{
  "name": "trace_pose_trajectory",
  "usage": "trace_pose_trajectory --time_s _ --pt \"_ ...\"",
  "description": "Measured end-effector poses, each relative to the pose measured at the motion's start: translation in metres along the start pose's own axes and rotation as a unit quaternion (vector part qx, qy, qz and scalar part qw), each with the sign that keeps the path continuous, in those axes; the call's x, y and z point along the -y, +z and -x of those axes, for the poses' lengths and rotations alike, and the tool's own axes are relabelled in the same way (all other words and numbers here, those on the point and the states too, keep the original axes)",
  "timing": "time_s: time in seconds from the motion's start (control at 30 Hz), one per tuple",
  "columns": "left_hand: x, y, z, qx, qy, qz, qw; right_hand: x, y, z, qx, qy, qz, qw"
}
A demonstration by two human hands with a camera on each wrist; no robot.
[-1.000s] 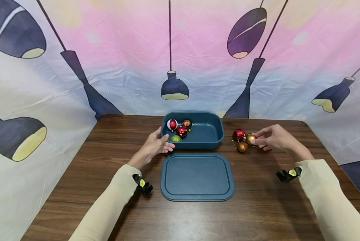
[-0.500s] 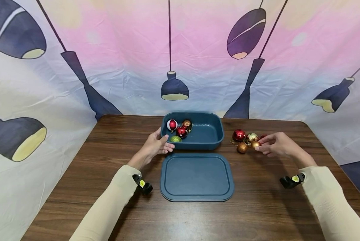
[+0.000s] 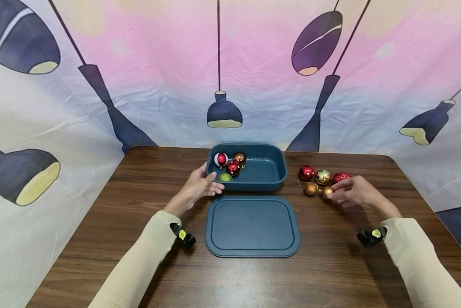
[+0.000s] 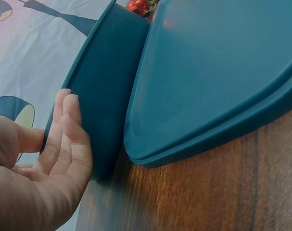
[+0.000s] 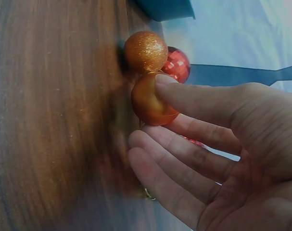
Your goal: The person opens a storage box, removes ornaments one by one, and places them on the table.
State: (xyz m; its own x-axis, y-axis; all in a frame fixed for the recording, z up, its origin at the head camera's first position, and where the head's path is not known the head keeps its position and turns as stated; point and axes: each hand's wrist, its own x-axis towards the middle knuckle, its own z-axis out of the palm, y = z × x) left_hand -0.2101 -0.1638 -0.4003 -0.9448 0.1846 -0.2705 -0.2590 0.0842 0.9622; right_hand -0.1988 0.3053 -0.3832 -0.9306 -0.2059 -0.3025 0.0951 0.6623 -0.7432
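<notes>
In the head view, my left hand [image 3: 200, 185] is at the left front corner of a dark blue-green rectangular box [image 3: 253, 186]. Its fingers lie along the outer wall [image 4: 109, 72] and the thumb is at the rim. To the right of the box, my right hand [image 3: 355, 191] pinches a smooth matte gold Christmas ball [image 5: 153, 103] between thumb and fingers, low over the table. Beside it are a glittery orange-gold ball [image 3: 310, 188], a shiny gold ball [image 3: 323, 177], a red ball [image 3: 306, 173] and a faceted red ball [image 3: 341, 177] partly behind the hand.
Several ornaments are in the left half of the box, among them a red-and-white ball [image 3: 220, 159] and a green glitter ball [image 3: 225, 177]. The matching flat lid [image 3: 253, 224] lies in front of the box. A printed curtain [image 3: 168, 77] hangs behind the wooden table [image 3: 138, 192].
My right hand has moved slightly right and toward the table's front with the matte gold ball, uncovering the shiny gold and faceted red balls. My left hand and the box stay put.
</notes>
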Motion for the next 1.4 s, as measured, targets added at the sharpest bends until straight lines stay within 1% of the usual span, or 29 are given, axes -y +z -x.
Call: trace_pose_trajectory --time_s 0.27,0.6,0.93,1.13,1.27,1.4 --pt "0.0 0.0 0.0 0.001 -0.001 -0.001 1.0 -0.003 0.002 -0.001 0.006 0.001 -0.013 1.0" --pt "0.0 0.0 0.0 0.001 -0.002 0.0 1.0 -0.004 0.005 -0.002 0.004 0.004 -0.013 1.0" --pt "0.0 0.0 0.001 -0.001 -0.003 0.001 1.0 0.002 -0.002 0.0 0.001 -0.005 0.002 1.0" --pt "0.0 0.0 0.0 0.002 -0.001 0.0 1.0 0.016 -0.011 0.0 -0.007 -0.02 0.009 1.0" --pt "0.0 0.0 -0.001 0.003 -0.001 0.001 1.0 0.032 -0.016 -0.001 -0.016 -0.025 0.024 0.999" --pt "0.0 0.0 -0.001 0.005 0.0 0.002 1.0 0.05 -0.018 -0.005 -0.018 -0.041 0.043 0.998"
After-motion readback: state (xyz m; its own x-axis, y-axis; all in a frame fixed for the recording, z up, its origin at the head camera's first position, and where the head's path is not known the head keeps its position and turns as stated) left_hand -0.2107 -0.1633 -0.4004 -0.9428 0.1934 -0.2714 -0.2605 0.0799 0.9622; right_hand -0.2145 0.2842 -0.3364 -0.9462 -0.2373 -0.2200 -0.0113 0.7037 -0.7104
